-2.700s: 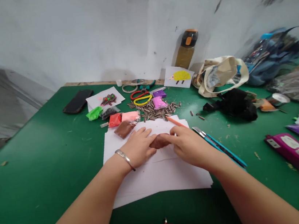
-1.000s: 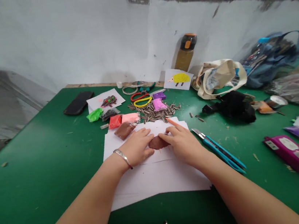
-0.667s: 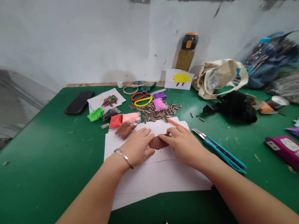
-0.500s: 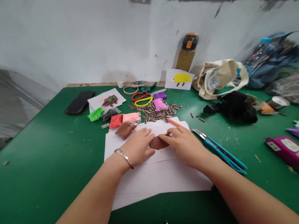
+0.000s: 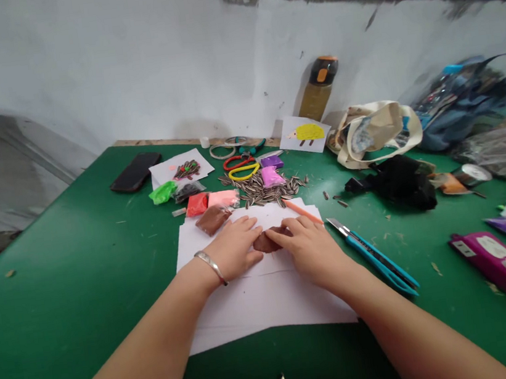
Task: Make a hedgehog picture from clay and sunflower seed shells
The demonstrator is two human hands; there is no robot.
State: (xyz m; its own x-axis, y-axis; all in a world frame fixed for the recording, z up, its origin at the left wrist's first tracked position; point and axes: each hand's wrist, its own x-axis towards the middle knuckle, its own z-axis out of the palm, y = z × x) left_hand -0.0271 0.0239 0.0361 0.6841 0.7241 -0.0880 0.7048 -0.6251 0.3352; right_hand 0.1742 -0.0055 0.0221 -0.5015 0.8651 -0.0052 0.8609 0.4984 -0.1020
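Observation:
A flattened piece of brown modelling clay [image 5: 266, 243] lies on the stacked white paper [image 5: 268, 302]. My left hand [image 5: 234, 250], with a silver bracelet at the wrist, rests on the paper with its fingers apart, the tips at the clay's left edge. From the right, my right hand [image 5: 311, 247] reaches over the clay, its outstretched index finger lying on top and covering the right part. Neither hand grasps anything. A packet of brown clay [image 5: 213, 219] lies beyond my left hand, and an orange pencil [image 5: 301, 211] beyond my right fingers.
Sunflower seeds [image 5: 260, 190] are heaped behind the paper, near red and yellow scissors handles [image 5: 244, 171] and clay packets [image 5: 196, 204]. A teal utility knife [image 5: 373, 254] lies at right. A phone [image 5: 136, 172], hedgehog picture [image 5: 305, 134], bottle [image 5: 318, 87] and bags [image 5: 376, 133] stand farther back.
My right hand has shifted slightly left, its index finger reaching farther over the brown clay. My left hand stays in place on the paper.

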